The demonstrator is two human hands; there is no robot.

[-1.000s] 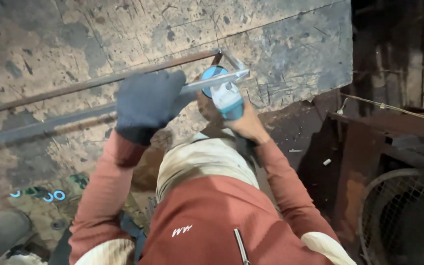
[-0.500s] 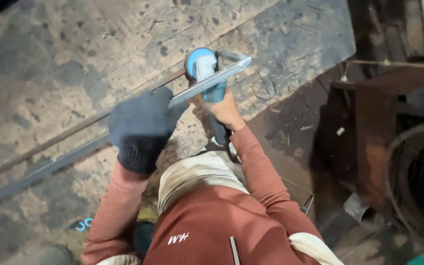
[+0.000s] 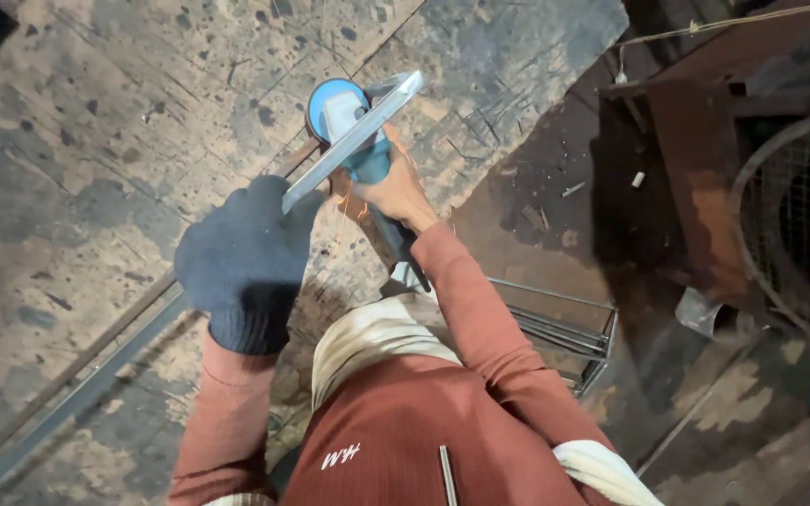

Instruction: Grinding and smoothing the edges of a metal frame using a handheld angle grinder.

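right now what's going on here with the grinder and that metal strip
A person is working a teal angle grinder against a long metal bar above a scuffed board floor. The left hand, in a dark knit glove, grips the bar and holds its end raised. The bare right hand holds the grinder's body, its disc meeting the bar near the tip. A few orange sparks show by the right hand. A wire rack lies to the right.

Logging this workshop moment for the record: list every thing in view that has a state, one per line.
left hand: in a dark glove, gripping the metal bar
right hand: bare, holding the angle grinder
metal bar: lifted at its near end, slanting across the floor
angle grinder: disc against the bar, a few sparks showing
wire rack: lying on the floor
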